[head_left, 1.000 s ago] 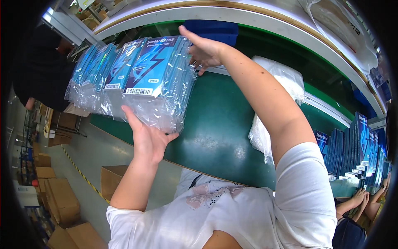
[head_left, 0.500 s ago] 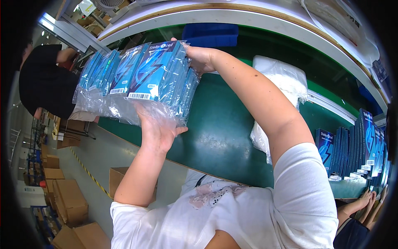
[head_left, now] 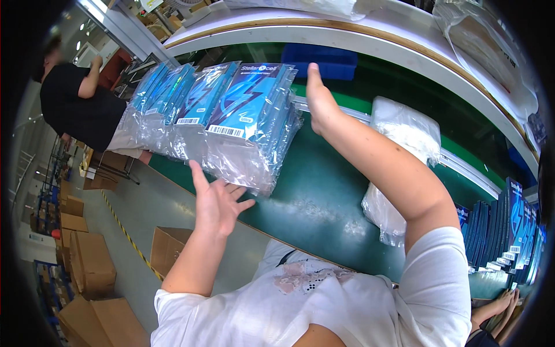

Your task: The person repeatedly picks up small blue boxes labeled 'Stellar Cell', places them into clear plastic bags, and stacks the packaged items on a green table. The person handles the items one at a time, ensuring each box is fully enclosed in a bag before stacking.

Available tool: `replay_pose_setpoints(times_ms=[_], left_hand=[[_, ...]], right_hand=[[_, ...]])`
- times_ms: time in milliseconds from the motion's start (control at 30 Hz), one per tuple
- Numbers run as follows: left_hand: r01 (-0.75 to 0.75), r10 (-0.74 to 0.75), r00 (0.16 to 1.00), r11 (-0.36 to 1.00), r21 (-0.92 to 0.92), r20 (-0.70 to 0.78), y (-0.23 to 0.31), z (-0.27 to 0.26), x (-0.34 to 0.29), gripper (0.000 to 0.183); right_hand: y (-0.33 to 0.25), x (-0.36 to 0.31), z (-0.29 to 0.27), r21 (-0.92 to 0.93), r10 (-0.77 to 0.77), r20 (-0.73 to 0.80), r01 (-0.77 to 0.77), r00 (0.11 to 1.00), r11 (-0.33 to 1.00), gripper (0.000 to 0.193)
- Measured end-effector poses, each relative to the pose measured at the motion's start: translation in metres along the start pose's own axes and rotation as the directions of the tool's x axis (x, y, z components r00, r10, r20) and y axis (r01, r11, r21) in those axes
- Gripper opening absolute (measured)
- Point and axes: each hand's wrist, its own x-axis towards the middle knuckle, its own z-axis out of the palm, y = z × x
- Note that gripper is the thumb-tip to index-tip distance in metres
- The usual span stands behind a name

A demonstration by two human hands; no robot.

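Several blue boxes in clear plastic bags [head_left: 248, 104] stand in stacked rows at the left end of the green table [head_left: 312, 179]. Loose plastic hangs from their near side. My left hand [head_left: 217, 202] is just in front of this plastic, palm up with fingers spread, holding nothing. Whether a fingertip still touches the plastic I cannot tell. My right hand [head_left: 319, 101] is raised to the right of the boxes, apart from them, with its fingers straight and nothing in it. To the right of that hand lies a pile of clear plastic bags [head_left: 404, 124], partly behind my right forearm.
A blue bin [head_left: 321, 61] sits behind the table under a white shelf [head_left: 347, 32]. More blue boxes [head_left: 491, 231] stand in a row at the right, near another person's hands [head_left: 503, 303]. A person in black [head_left: 81, 110] stands at far left. Cardboard cartons [head_left: 92, 263] are on the floor.
Both hands have let go of the bagged boxes. My right hand has moved off to the right, and my left hand has drawn back slightly and spread its fingers.
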Motion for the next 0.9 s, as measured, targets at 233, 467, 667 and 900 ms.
replay_pose_setpoints(times_ms=[233, 467, 667, 900], left_hand=[[-0.559, 0.695, 0.695, 0.683, 0.471, -0.184, 0.019, -0.091, 0.061, 0.072], [-0.509, 0.594, 0.802, 0.736, 0.446, -0.066, 0.043, -0.102, 0.131, 0.043], [-0.289, 0.255, 0.884, 0.957, 0.03, 0.391, 0.072, -0.115, 0.158, 0.041], [-0.139, 0.256, 0.913, 0.928, -0.346, 0.319, 0.1, -0.012, 0.159, 0.053]], right_hand=[[-0.003, -0.107, -0.019, -0.076, 0.046, -0.019, -0.047, 0.999, 0.996, 0.11], [0.015, -0.131, 0.005, -0.125, 0.034, 0.035, -0.029, 0.999, 0.992, 0.12], [0.017, -0.126, 0.026, -0.18, -0.097, 0.095, 0.113, 0.991, 0.977, 0.116], [0.02, -0.078, 0.041, 0.093, -0.002, 0.169, -0.014, 0.986, 0.996, 0.116]])
